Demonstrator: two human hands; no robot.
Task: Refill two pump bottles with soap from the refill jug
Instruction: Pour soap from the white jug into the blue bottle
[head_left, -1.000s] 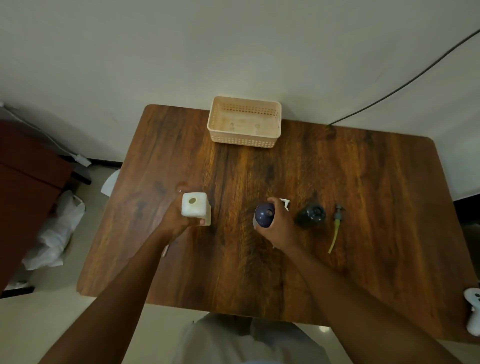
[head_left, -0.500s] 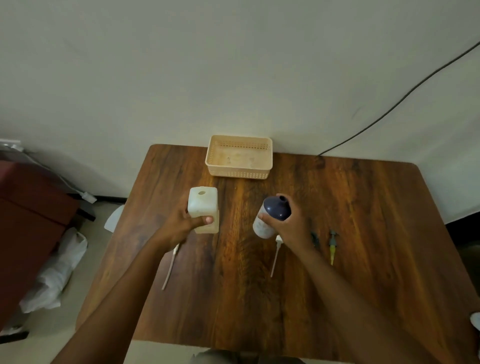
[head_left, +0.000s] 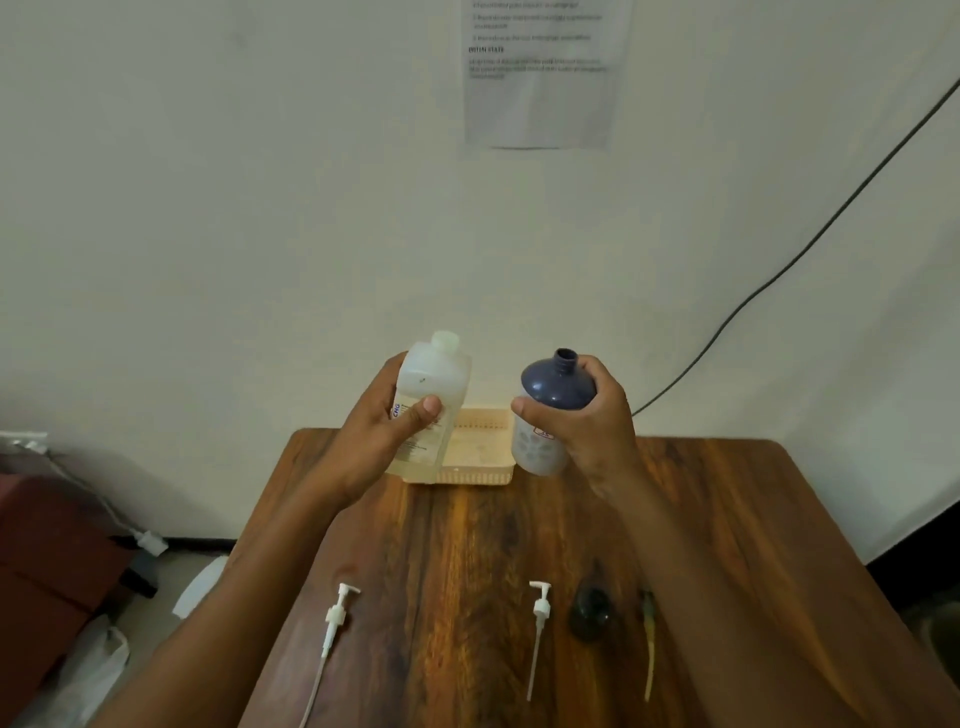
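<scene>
My left hand (head_left: 387, 434) grips a translucent white refill jug (head_left: 434, 387), held upright in the air above the table's far edge. My right hand (head_left: 587, 421) holds a dark blue bottle (head_left: 550, 395) with an open neck, also raised and upright, a little to the right of the jug. The two containers do not touch. A second, dark bottle (head_left: 589, 610) stands on the wooden table (head_left: 467, 571). Three pump heads with tubes lie flat near it: a white pump (head_left: 335, 618) at left, another white pump (head_left: 539, 618) in the middle, and a yellowish pump (head_left: 648, 634) beside my right forearm.
A beige plastic basket (head_left: 475, 467) sits at the table's far edge, partly behind both held containers. A paper sheet (head_left: 540, 78) hangs on the wall, and a black cable (head_left: 779, 275) runs down it. A red cabinet (head_left: 47, 545) and white bags stand on the floor at left.
Both hands have lifted the jug and the blue bottle up off the table and away from me. The view has tilted upward, showing more wall.
</scene>
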